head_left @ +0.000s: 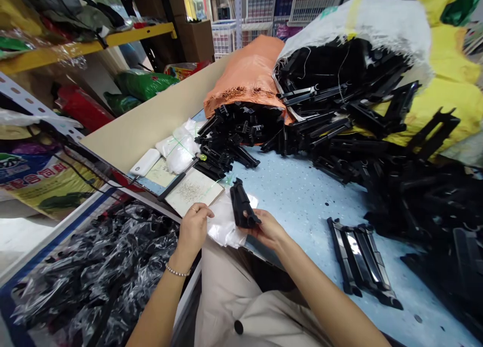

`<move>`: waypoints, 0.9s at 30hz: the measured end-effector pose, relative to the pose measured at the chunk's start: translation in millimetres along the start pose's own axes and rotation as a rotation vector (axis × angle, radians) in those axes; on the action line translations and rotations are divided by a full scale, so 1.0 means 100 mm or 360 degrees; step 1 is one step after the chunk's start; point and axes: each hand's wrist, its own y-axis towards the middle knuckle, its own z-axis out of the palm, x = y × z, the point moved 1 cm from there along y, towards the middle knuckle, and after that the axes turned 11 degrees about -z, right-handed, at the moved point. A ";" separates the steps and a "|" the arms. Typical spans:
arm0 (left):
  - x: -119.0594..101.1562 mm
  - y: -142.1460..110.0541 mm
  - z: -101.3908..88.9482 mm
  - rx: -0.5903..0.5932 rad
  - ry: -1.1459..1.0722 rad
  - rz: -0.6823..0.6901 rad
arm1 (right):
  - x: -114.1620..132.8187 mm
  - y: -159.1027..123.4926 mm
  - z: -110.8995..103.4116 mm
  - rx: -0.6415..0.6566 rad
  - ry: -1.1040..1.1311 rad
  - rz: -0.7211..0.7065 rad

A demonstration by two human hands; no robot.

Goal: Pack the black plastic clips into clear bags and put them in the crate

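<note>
My right hand point(266, 228) grips a black plastic part point(241, 203), long and slotted, by its near end and holds it tilted above some clear plastic bags point(226, 223). My left hand point(195, 228) is at the near edge of a pale board point(192, 188) strewn with tiny light-coloured pieces. Its thumb and fingers are pinched together, and whatever they hold is too small to make out. A screwdriver point(181, 178) with a dark shaft and a yellowish end lies along the board's left edge.
Black parts spill from an orange sack point(245, 70) and a white sack point(358, 19) onto the blue tabletop point(290, 186). Several similar parts point(362, 261) lie side by side at right. A bin of bagged black parts point(101, 271) stands at lower left. A white device point(145, 163) lies by the low partition point(158, 100).
</note>
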 end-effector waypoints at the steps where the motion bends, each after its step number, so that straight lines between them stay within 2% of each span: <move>1: 0.00 0.00 -0.01 0.0002 0.0192 0.0093 | 0.02 -0.02 -0.05 -0.0023 -0.0014 -0.0013; 4: -0.02 0.03 0.05 -0.0031 0.0393 0.0189 | 0.11 -0.14 -0.17 -0.0074 -0.0091 -0.0096; 7: -0.03 0.09 0.16 -0.0112 0.0243 0.0033 | 0.23 -0.31 -0.21 -0.0057 -0.0081 -0.0168; 8: -0.03 0.11 0.19 -0.0078 0.0158 -0.0036 | 0.25 -0.36 -0.21 -0.0007 -0.0045 -0.0131; 11: -0.01 0.14 0.23 0.0196 -0.0101 -0.0156 | 0.23 -0.48 -0.19 0.0191 0.0045 0.0144; 13: 0.02 0.14 0.20 0.0267 -0.0167 -0.0171 | 0.16 -0.51 -0.19 0.0168 0.0049 0.0271; 16: 0.06 0.16 0.12 0.0105 -0.0042 -0.0124 | 0.07 -0.51 -0.22 0.0007 0.0077 0.0262; 18: 0.06 0.17 0.08 0.0027 0.0052 -0.0060 | 0.03 -0.51 -0.23 0.0084 0.0117 0.0277; 20: 0.01 0.16 0.05 0.0040 0.0090 0.0027 | -0.01 -0.50 -0.24 0.0234 0.0164 0.0352; 23: -0.18 0.02 0.06 0.0202 0.0125 0.0255 | -0.08 -0.43 -0.24 0.0313 0.0212 0.0436; 25: -0.37 -0.16 0.11 0.0444 0.0113 0.0473 | -0.13 -0.38 -0.24 0.0245 0.0140 0.0363; 27: -0.53 -0.35 0.17 0.0706 0.0098 0.0646 | -0.16 -0.36 -0.22 0.0132 -0.0062 0.0156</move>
